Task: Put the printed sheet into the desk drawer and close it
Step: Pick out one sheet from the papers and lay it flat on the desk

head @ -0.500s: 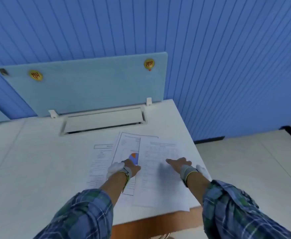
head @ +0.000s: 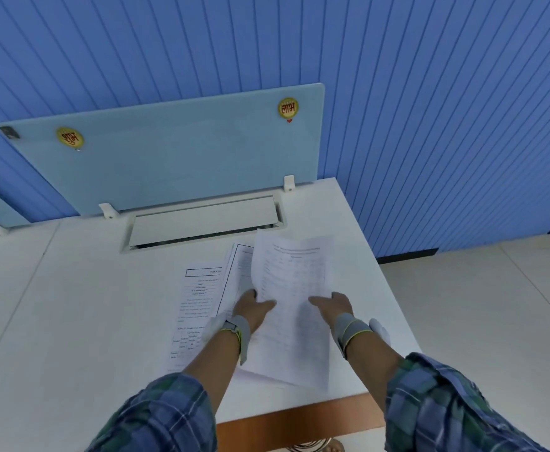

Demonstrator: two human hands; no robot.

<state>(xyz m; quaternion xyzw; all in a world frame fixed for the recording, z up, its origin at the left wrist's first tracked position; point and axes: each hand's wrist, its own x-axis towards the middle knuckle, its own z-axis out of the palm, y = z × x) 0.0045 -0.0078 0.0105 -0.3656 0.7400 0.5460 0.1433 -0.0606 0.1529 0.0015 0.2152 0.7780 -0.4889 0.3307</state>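
Your left hand and your right hand both grip the printed sheet, one on each side edge, thumbs lying on its top face and fingers tucked under where you cannot see them; the sheet rises between your hands, its far end lifted and curling up beyond your fingertips, its near end trailing back toward your wrists just over the desk; the print on it is too faint to read; beyond and to the outer side of your left hand lie two more papers, flat on the desk and partly overlapped, the nearer one passing under your left forearm; each wrist carries a grey band with a white tab sticking out past it, and checked sleeves cover both forearms above that; farther ahead of both hands a long cable flap is set into the desk, and behind it stands a pale blue screen with two round yellow stickers; close under your forearms the desk's brown front edge shows; no drawer is visible from here.
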